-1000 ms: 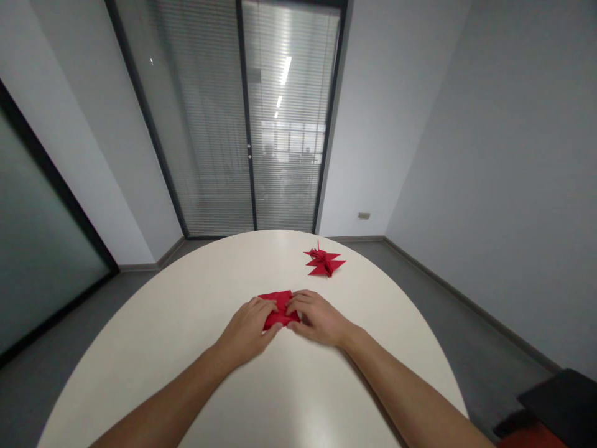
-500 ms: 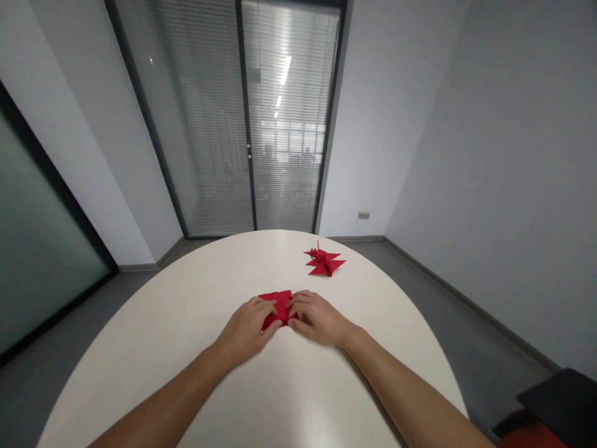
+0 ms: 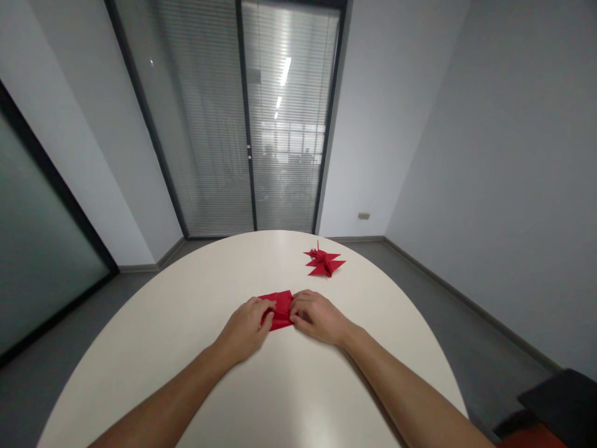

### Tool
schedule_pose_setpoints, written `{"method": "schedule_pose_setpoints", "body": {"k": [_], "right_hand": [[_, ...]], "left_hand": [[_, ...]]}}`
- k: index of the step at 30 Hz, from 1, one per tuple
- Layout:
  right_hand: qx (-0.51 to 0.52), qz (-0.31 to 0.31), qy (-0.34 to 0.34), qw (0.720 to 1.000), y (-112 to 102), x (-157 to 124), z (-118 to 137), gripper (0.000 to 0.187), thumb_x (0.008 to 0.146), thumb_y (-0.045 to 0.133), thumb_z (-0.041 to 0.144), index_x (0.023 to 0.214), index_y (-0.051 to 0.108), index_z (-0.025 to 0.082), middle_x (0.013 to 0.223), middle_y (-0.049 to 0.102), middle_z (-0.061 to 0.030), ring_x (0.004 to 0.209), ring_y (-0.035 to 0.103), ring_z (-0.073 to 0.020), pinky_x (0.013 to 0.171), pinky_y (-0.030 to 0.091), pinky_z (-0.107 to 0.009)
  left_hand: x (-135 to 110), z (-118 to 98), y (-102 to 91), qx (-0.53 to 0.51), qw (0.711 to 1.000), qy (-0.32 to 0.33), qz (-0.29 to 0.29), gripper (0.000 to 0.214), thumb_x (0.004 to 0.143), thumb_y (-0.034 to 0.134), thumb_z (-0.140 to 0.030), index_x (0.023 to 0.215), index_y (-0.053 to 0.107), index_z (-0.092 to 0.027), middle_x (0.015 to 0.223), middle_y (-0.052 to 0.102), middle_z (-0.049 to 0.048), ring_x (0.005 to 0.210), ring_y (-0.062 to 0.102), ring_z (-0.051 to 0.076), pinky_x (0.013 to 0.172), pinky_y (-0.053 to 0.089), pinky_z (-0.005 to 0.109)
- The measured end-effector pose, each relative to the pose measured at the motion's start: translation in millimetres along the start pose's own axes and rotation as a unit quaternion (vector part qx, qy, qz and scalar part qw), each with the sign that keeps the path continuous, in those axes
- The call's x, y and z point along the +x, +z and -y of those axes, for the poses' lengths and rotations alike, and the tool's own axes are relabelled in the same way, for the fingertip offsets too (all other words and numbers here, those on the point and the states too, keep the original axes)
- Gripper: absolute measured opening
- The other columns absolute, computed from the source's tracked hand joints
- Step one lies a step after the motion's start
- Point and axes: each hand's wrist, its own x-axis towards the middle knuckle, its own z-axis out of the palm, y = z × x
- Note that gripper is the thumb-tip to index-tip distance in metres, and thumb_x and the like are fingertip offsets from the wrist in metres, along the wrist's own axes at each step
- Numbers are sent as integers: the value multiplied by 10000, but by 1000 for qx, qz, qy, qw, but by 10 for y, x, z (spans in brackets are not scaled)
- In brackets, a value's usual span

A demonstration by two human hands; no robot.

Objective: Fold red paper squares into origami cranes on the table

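Observation:
A small sheet of red paper lies on the white table, with a raised fold along its near side. My left hand rests over its left end, thumb and fingers curled closed on the paper's edge. On the opposite end, my right hand has its fingertips and thumb pinched together at the right edge. The hands cover both ends of the sheet, so the creases there are hidden.
Several red folded-paper pieces with pointed tips, like origami cranes, lie in a cluster toward the table's far right. The round white table has a curved edge. A dark chair-like object stands at lower right. Beyond is a glass partition with blinds.
My left thumb has drawn back left from the paper's middle, showing more of the near fold. My right fingertips have shifted slightly right, toward the paper's edge. The cluster of folded pieces has stayed put.

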Motion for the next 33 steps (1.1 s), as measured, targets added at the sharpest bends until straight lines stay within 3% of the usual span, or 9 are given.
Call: {"method": "schedule_pose_setpoints", "body": {"k": [8,15,27,33], "right_hand": [[12,-3,41,999,2,-16,20,139,887,631,162,1012,683,195,975,723,-54,966,630,-218,879,480,-343],[5,8,-8,1000,-18,-19,18,268,935,557,129,1119,716,242,1029,727,-51,956,638,-202,888,484,-330],[2,13,0,1000,26,-29,-31,270,892,576,110,1052,770,209,1050,734,-64,981,649,-198,887,502,-299],[-2,23,-7,1000,3,-29,-4,257,880,594,145,1063,768,196,1059,727,-74,991,651,-206,906,509,-307]], "left_hand": [[14,84,48,-7,1000,-23,-9,256,963,471,-172,1148,647,-190,1089,697,94,1019,649,228,948,508,404],[16,87,48,2,999,-33,1,308,911,543,-105,1196,624,-185,1134,683,104,1057,644,239,964,508,402],[13,213,162,-44,999,-16,-24,358,892,481,-32,1185,606,-193,1177,672,86,1104,614,223,1013,488,419],[42,160,77,-5,999,-8,-35,346,860,478,12,1101,622,-191,1131,668,69,1075,596,223,990,487,399]]}}
